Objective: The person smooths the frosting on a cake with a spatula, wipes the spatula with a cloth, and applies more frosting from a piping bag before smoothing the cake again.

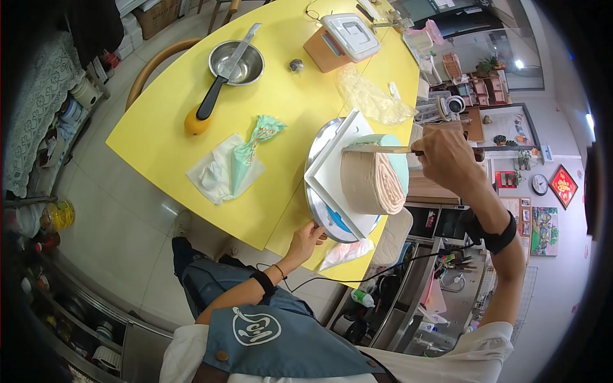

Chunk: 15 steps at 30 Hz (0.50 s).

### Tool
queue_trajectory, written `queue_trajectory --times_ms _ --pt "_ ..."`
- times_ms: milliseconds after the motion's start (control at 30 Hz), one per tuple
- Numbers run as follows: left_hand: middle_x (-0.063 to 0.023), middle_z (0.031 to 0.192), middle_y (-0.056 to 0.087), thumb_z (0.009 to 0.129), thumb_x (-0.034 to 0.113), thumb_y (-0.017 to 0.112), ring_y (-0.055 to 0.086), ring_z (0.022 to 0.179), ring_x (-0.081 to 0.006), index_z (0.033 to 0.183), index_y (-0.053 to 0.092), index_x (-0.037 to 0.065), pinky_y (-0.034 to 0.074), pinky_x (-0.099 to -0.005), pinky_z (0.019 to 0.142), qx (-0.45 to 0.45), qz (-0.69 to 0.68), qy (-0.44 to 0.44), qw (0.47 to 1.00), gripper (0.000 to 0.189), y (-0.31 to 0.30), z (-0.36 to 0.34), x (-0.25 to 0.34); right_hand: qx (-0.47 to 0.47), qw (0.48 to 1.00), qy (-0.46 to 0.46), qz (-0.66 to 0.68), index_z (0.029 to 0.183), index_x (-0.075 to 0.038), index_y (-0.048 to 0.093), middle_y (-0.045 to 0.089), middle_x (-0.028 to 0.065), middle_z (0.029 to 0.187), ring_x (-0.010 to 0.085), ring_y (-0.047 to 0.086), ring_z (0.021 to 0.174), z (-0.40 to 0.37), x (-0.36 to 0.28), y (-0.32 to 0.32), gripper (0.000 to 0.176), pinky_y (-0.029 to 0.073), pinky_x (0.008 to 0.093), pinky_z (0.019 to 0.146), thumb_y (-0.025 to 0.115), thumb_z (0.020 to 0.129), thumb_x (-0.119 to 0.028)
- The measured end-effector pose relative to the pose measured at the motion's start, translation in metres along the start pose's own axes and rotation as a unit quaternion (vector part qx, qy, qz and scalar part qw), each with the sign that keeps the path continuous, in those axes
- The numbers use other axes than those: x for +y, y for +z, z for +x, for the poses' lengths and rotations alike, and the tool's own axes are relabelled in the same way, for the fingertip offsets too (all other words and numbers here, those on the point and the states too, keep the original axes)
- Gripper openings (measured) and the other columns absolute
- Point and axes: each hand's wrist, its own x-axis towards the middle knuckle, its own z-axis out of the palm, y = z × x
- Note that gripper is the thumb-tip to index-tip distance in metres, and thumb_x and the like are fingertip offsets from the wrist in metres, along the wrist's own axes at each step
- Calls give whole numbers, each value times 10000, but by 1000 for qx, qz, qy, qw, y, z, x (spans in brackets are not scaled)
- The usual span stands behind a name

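A round cake [370, 179] with pinkish-beige frosting, a ruffled top and a mint-green part stands on a white square board [332, 159]. The board rests on a metal cake turntable [314, 203]. My right hand [447, 159] is closed around the handle of an icing spatula [383, 150], whose blade lies against the cake near the border of the beige and green frosting. At the turntable's near rim, my left hand [308, 242] grips the edge with its fingertips. A blue patch shows on the turntable beside the board.
On the yellow table [287, 159] lie a green piping bag [246, 156] on white paper, a metal bowl [252, 67] with a black-handled spatula [214, 96] across it, an orange fruit [195, 121], a lidded container [329, 51], clear plastic [370, 96] and a pinkish piping bag [345, 253].
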Motion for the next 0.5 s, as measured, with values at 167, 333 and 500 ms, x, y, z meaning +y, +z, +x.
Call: queue_trajectory --times_ms 167,333,500 --pt "-112 898 616 916 207 473 629 825 -180 1041 518 -34 535 -278 684 -1 -8 2 1000 275 -2 2 -4 -9 1000 -10 -16 715 -17 660 580 146 738 295 590 653 -7 -13 -9 143 470 369 605 584 595 -33" --pt "-110 896 612 917 205 472 627 824 -175 1042 514 -38 536 -275 681 5 -9 2 1000 277 -3 3 -5 -12 1000 -26 2 768 -33 669 565 131 750 293 575 663 -21 -21 -14 167 449 387 594 567 637 -17" --pt "-111 893 611 917 209 472 627 824 -176 1038 512 -45 539 -273 677 9 -10 5 1000 284 -3 4 -5 47 999 -22 -5 733 -20 659 566 132 769 285 574 674 -18 -13 -10 146 451 383 587 586 607 -19"
